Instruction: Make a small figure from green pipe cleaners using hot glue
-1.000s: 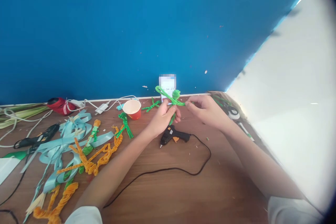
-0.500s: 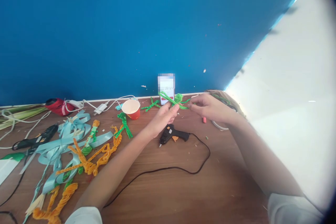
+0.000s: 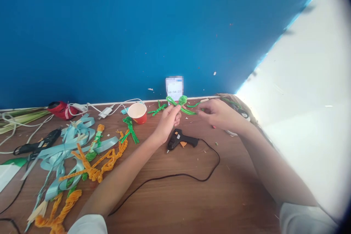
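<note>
My left hand [image 3: 169,120] pinches a bent green pipe cleaner [image 3: 182,100] between thumb and fingertips. This piece has a bunched knob on top, a loop sticking out to the left and a strand reaching right. At the end of that strand, my right hand [image 3: 212,112] has its thumb and fingers pressed together on the pipe cleaner; the exact grip is partly hidden. Just below my left hand lies a black glue gun [image 3: 178,139], its nozzle towards me. Two more shaped green pipe cleaners [image 3: 130,131] lie left of my hands.
A phone [image 3: 174,85] showing a timer leans on the blue wall, behind my hands. To the left are a paper cup [image 3: 138,113], orange pipe cleaners [image 3: 94,172], tangled light-blue ribbon [image 3: 61,157] and a second glue gun [image 3: 41,144]. The nearer gun's black cord [image 3: 175,175] loops across the table.
My left hand has turned slightly, tipping the green pipe cleaner so its knob sits higher and further left. The right hand stays nearly in place, still pinching.
</note>
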Demonstrator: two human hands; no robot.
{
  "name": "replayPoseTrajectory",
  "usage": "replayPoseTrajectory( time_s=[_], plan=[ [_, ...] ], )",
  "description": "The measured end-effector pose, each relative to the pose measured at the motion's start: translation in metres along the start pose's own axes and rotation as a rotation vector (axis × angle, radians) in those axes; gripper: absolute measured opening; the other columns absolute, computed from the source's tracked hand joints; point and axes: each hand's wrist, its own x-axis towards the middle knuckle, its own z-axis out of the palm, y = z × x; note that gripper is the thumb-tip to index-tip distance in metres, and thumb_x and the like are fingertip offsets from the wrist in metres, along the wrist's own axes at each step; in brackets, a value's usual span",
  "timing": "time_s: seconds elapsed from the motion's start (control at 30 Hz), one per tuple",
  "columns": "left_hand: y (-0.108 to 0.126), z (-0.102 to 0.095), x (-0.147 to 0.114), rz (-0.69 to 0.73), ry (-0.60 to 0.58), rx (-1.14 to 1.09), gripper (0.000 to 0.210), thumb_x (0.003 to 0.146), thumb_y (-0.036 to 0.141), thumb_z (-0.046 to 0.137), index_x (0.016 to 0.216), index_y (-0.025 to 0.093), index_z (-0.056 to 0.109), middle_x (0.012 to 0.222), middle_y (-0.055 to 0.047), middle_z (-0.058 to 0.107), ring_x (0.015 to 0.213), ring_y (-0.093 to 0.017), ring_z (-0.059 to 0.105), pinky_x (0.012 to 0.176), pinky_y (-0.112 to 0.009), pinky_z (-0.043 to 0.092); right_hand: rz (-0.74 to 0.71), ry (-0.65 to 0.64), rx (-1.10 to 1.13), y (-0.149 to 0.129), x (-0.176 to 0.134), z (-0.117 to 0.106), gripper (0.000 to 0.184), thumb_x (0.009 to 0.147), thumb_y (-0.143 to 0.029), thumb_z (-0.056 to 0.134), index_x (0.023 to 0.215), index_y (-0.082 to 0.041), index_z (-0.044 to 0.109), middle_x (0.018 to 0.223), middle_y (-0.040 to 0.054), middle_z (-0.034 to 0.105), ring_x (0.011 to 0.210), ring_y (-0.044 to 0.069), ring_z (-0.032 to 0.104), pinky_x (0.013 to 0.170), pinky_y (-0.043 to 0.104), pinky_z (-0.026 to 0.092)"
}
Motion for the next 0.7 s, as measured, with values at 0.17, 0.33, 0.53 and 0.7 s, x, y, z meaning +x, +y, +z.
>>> replayPoseTrajectory(
  time_s=[0.17, 0.33, 0.53, 0.7],
  plan=[
    [0.0, 0.001, 0.0, 0.017, 0.003, -0.051, 0.02, 0.091, 0.031, 0.046, 0.076, 0.019, 0.038, 0.06, 0.007, 0.034, 0.048, -0.005, 0.028, 0.049, -0.019, 0.025, 0.008, 0.025, 0.005, 0.001, 0.001, 0.003, 0.027, 0.084, -0.028, 0.044, 0.058, -0.019, 0.042, 0.051, -0.003, 0.043, 0.045, 0.009, 0.035, 0.051, 0.028, 0.02],
    [-0.001, 0.003, -0.001, 0.016, -0.016, -0.08, 0.019, 0.092, 0.036, 0.047, 0.084, 0.019, 0.045, 0.061, 0.007, 0.035, 0.047, -0.005, 0.027, 0.048, -0.018, 0.025, 0.0, 0.072, 0.002, 0.004, 0.002, 0.006, 0.028, 0.084, -0.028, 0.044, 0.059, -0.018, 0.046, 0.052, -0.002, 0.044, 0.046, 0.009, 0.034, 0.052, 0.028, 0.019],
    [-0.005, -0.003, 0.002, 0.03, 0.079, -0.025, 0.033, 0.088, 0.047, 0.056, 0.077, 0.018, 0.046, 0.056, 0.007, 0.034, 0.046, -0.004, 0.027, 0.046, -0.019, 0.023, -0.052, 0.071, -0.058, 0.006, 0.003, 0.011, 0.028, 0.084, -0.029, 0.046, 0.057, -0.019, 0.046, 0.052, -0.0012, 0.044, 0.052, 0.012, 0.037, 0.055, 0.028, 0.021],
    [-0.01, -0.006, 0.005, 0.083, 0.137, -0.027, 0.025, 0.089, 0.034, 0.05, 0.071, 0.017, 0.046, 0.055, 0.005, 0.038, 0.049, -0.006, 0.033, 0.049, -0.021, 0.027, -0.043, 0.061, -0.061, 0.006, 0.003, 0.014, 0.029, 0.085, -0.03, 0.046, 0.059, -0.019, 0.049, 0.054, -0.0006, 0.048, 0.053, 0.012, 0.038, 0.056, 0.029, 0.02]
  ],
)
